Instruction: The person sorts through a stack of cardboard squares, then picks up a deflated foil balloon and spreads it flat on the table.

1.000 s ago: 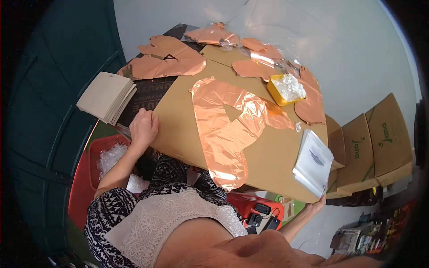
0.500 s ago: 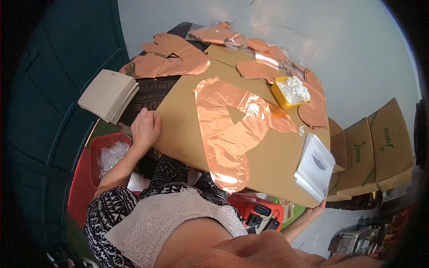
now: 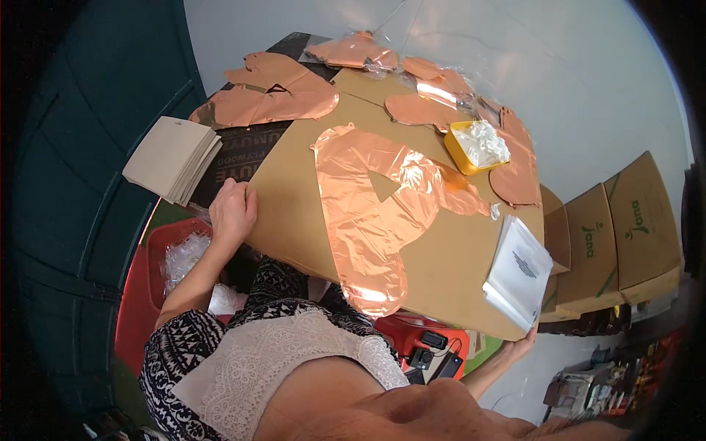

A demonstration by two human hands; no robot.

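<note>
A flat, uninflated copper-coloured foil balloon (image 3: 360, 228), shaped like a letter with a triangular hole, lies on a large brown cardboard sheet (image 3: 287, 213). At the sheet's left edge, my left hand (image 3: 234, 211) is closed over the cardboard, its thumb hidden or partly so. My right hand (image 3: 523, 345) grips the near right corner, with most of its fingers hidden underneath. Beside that corner rests a stack of clear plastic bags (image 3: 518, 275). A yellow tub (image 3: 460, 156) filled with white crumpled pieces (image 3: 482, 142) stands farther back.
More copper foil balloons (image 3: 287, 92) lie along the far side, some in clear wrapping. A stack of beige cards (image 3: 168, 158) sits at left. Below are a red basket (image 3: 157, 253) of plastic and small black devices (image 3: 421, 358). Cardboard boxes (image 3: 588, 242) stand at right.
The view has shifted slightly, so the table and its things appear a little farther left. Both hands keep hold of the cardboard at the same places.
</note>
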